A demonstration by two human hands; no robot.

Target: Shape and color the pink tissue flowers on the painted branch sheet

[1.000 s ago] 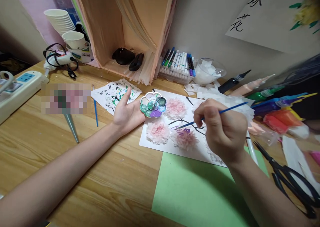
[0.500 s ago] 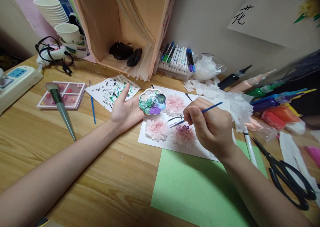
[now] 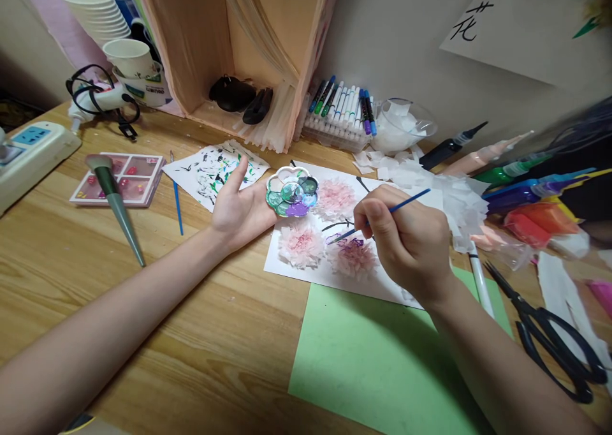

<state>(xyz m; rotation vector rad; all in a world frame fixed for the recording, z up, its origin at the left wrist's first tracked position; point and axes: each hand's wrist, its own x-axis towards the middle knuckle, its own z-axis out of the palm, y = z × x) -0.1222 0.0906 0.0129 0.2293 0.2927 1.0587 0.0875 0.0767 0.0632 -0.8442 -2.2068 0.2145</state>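
Observation:
My left hand (image 3: 243, 206) lies palm up with the thumb raised, a flower-shaped paint palette (image 3: 291, 192) resting on its fingers. Green, white and purple paint fill the palette's wells. A thin blue paintbrush (image 3: 404, 201) is pinched in my right hand (image 3: 406, 240), its tip at the left edge of a pink tissue-paper flower (image 3: 356, 261) streaked with purple paint. This flower is on a white sheet (image 3: 296, 272), beside another pink flower (image 3: 301, 245) and below a third (image 3: 335, 197). Dark painted stem lines show between them.
Green paper (image 3: 363, 358) lies under the white sheet. Black scissors (image 3: 549, 333) and a white pen (image 3: 480, 282) are at right, paint bottles (image 3: 444, 149) and tissue scraps (image 3: 452, 208) behind. At left are a makeup brush (image 3: 117, 212), another paintbrush (image 3: 178, 205) and paint-stained paper (image 3: 203, 176).
The brush tip has shifted very slightly right along the lower flower's left edge. My left hand and the palette stay nearly still; the view has tilted a little.

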